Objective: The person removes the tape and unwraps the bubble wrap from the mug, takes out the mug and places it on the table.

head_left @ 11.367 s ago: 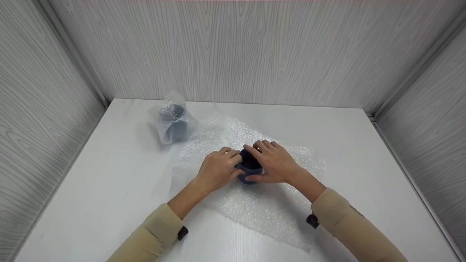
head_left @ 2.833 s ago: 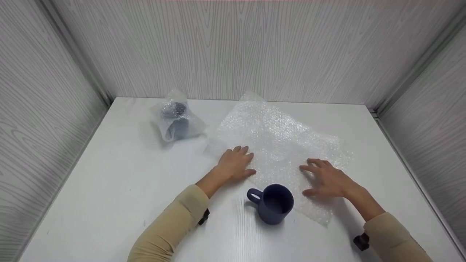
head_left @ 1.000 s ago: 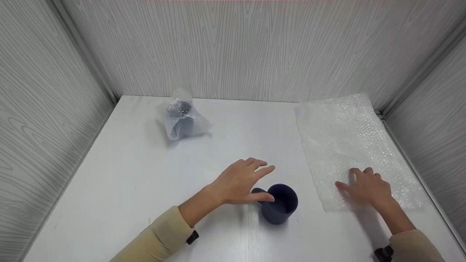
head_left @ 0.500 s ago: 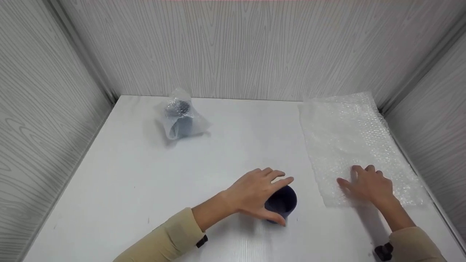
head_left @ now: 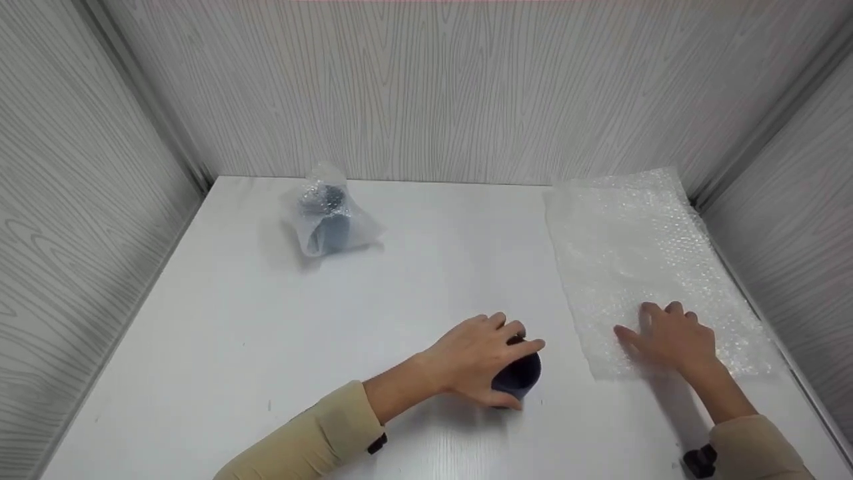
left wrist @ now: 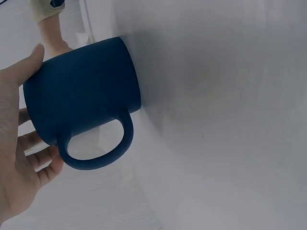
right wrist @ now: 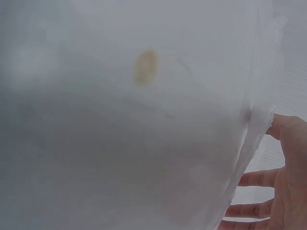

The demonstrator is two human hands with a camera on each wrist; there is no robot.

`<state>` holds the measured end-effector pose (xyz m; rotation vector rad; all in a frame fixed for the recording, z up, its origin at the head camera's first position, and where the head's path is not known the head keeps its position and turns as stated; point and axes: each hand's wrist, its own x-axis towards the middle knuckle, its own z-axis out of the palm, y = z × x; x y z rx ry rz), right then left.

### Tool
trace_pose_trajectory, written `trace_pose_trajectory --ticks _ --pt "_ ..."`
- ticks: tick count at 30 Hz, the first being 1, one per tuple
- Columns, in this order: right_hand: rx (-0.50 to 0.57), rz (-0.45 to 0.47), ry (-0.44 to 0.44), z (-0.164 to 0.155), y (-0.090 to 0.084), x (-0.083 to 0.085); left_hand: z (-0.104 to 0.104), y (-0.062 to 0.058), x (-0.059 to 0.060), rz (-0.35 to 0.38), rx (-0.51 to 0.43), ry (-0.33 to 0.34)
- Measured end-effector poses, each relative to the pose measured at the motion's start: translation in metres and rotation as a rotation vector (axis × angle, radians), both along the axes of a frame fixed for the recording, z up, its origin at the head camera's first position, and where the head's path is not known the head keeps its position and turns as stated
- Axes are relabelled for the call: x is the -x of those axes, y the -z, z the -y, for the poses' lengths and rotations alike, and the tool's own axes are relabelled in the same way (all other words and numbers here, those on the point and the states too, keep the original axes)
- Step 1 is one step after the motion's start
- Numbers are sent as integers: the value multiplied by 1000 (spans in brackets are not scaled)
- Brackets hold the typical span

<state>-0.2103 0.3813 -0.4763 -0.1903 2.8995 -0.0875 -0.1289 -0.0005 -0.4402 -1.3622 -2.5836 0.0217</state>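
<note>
Two hands at work: left hand (head_left: 476,360) curls round the one bare dark blue mug (head_left: 516,375), matte with a loop handle, low centre of the frame on the white worktop (head_left: 233,320). Upper left, one wrapped mug (head_left: 326,213). Over right, right hand (head_left: 670,337) lies flat, fingers spread, pressing the single bubble wrap sheet (head_left: 633,253).

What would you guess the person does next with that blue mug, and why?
Probably lift the mug and carry it onto the bubble wrap. The left hand already grips the mug, the right hand presses the sheet flat, and another mug at the back is already wrapped.
</note>
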Motion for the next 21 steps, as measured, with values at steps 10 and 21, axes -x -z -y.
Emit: trace_pose_trajectory --ticks 10,21 --pt "-6 -8 -1 -1 0 2 -1 1 3 33 46 -10" --pt "6 -5 4 1 1 0 -3 5 1 68 1 -38"
